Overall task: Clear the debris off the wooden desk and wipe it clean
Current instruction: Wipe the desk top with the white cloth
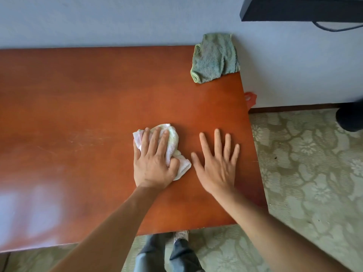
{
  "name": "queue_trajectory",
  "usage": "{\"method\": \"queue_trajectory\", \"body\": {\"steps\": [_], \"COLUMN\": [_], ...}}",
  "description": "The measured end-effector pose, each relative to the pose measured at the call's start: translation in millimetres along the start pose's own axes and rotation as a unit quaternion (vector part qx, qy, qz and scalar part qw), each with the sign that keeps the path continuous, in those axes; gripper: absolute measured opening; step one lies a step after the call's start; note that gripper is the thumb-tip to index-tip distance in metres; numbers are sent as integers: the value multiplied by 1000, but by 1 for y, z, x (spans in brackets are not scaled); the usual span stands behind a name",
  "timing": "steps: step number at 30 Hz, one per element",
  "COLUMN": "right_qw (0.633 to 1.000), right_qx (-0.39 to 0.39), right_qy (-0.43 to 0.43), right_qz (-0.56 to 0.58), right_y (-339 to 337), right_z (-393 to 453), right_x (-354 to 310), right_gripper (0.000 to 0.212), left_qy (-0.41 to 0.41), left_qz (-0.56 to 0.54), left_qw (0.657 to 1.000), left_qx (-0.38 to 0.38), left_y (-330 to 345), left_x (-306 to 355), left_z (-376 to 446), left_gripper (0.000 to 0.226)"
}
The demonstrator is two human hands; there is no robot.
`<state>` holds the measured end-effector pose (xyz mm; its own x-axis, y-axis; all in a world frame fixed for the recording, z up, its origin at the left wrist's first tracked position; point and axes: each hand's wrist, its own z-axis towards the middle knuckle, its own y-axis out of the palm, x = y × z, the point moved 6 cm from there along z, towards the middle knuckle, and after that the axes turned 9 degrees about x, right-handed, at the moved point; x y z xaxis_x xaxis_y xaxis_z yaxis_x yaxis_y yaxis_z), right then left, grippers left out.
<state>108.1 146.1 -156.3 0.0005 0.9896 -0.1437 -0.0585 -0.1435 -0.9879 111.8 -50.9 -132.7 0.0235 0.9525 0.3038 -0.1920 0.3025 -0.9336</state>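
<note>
No debris shows on the table (98, 85); wiping is under way. The left hand (153, 163) presses and grips the white cloth (172, 142), the right hand (216, 163) lies flat, fingers spread, just beside it. Faint streaks left of the left hand probably need passes. The table edge runs close beyond the right hand; a green towel (214, 57) sits ahead.
</note>
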Motion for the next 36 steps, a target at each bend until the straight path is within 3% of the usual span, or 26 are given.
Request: {"method": "queue_trajectory", "body": {"steps": [13,18,19,24,26,28,31,32,35,36], "right_qw": [999,1000,1000,999,999,999,999,999,999,999], "right_qx": [-22,-14,-13,-7,-2,4,5,7,5,5], "right_qy": [24,28,29,29,30,30,30,30,33,33], "right_qz": [-7,0,1,15,18,20,18,15,21,20], "right_y": [-2,-3,-3,-4,-4,-4,-3,-3,-3,-3], "right_z": [-10,-10,-10,-10,-11,-10,-10,-10,-9,-10], "right_x": [2,3,4,6,6,6,5,5,5,5], "right_gripper": [70,71,71,70,70,70,70,70,70,70], "left_qy": [22,211,214,-21,-54,34,261,263,67,42], "left_qz": [8,13,17,37,30,19,44,63,66,49], "left_qw": [999,976,976,999,998,999,963,961,995,998], "left_qx": [-22,-44,-40,-12,-14,-25,-59,-57,-19,-17], "left_y": [-2,-1,-1,1,4,4,-3,-5,-10,-7], "left_x": [5,15,12,24,32,31,8,-5,-26,-19], "left_z": [-6,-50,-51,-37,-37,-40,-41,-33,-14,-17], "left_gripper": [74,72,72,77,76,73,74,76,75,75]}}
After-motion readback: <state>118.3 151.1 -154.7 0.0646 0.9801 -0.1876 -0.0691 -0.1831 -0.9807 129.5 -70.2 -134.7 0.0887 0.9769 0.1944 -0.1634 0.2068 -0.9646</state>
